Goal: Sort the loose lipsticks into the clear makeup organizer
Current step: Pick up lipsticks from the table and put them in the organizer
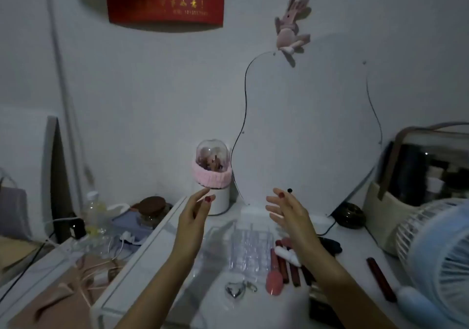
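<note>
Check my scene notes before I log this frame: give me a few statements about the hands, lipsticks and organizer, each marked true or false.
1. Both hands hold nothing. True: the left hand and right hand are raised with relaxed fingers.
2. The organizer is full of lipsticks. False: no lipstick shows in its slots.
3. A group of lipsticks lies just right of the organizer. True.
4. One dark red lipstick lies apart, near the fan. True.
5. The heart keychain sits inside the organizer. False: it lies on the table in front of it.
</note>
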